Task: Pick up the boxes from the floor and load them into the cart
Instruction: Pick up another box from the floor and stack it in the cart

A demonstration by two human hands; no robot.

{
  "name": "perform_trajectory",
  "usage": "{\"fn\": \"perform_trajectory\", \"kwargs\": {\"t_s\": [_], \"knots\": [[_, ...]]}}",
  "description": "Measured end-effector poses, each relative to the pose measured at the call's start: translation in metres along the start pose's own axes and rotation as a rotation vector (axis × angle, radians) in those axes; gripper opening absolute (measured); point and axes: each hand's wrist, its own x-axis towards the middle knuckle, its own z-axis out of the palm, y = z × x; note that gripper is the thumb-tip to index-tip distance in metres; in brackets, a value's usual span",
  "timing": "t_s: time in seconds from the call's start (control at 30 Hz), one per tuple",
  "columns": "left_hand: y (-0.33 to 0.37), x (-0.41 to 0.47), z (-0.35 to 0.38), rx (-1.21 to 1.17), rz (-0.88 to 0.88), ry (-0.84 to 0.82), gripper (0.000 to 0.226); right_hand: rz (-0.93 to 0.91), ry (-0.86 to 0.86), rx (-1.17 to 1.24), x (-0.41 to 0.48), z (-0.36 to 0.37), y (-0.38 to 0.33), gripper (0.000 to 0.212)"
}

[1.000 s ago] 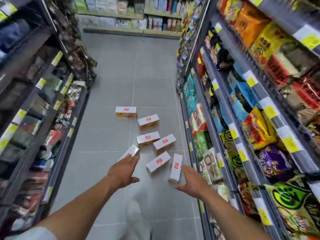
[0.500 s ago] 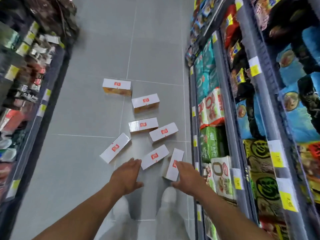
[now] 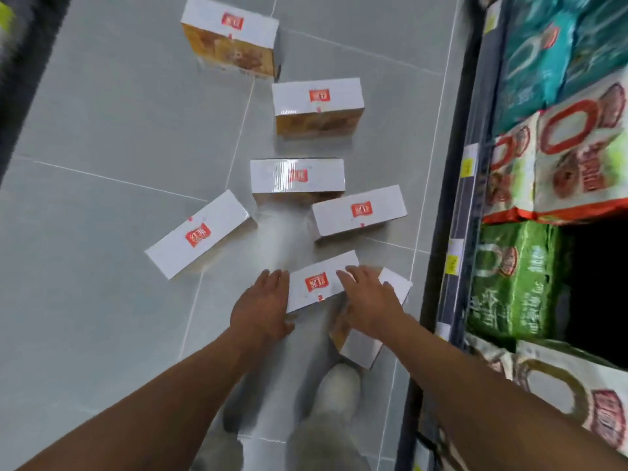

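While a person bends over a grey tiled floor [image 3: 102, 130] in a shop aisle, seven white boxes with red labels lie scattered on it. The nearest box [image 3: 317, 283] lies flat between both hands. The left hand [image 3: 261, 307] has straight fingers held close together, set against that box's left end. The right hand [image 3: 370, 297] reaches over its right end, fingers straight and slightly spread. It also covers part of a second box [image 3: 365, 348], which lies just beside the first, near the shelf base. An angled box [image 3: 198, 232] lies to the left, and the farthest box [image 3: 227, 22] is at the top. A pale shoe [image 3: 339, 385] stands below the hands. Green bags [image 3: 509, 277] fill the shelf on the right.
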Motion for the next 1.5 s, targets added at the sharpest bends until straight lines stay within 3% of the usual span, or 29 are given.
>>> {"fn": "perform_trajectory", "kwargs": {"t_s": [0.3, 0.43, 0.7, 1.07, 1.23, 1.5], "knots": [[-0.006, 0.100, 0.086, -0.021, 0.006, 0.030, 0.115, -0.107, 0.088, -0.207, 0.108, 0.067, 0.008, 0.106], [-0.007, 0.106, 0.099, -0.037, 0.010, 0.143, 0.101, -0.112, 0.130, -0.193, 0.115, 0.074, 0.010, 0.100], [-0.017, 0.085, 0.076, 0.008, 0.054, 0.134, 0.102, -0.088, 0.122, -0.105, 0.088, 0.056, -0.007, 0.090], [-0.014, -0.032, -0.078, 0.077, 0.117, 0.115, 0.098, -0.054, 0.176, -0.003, -0.028, -0.065, -0.076, 0.090], [-0.005, -0.145, -0.189, 0.141, 0.152, 0.089, 0.100, -0.087, 0.178, -0.056, -0.137, -0.168, -0.122, 0.102], [0.015, -0.330, -0.339, 0.229, 0.185, 0.093, 0.104, -0.093, 0.211, -0.089, -0.312, -0.302, -0.198, 0.102]]}}
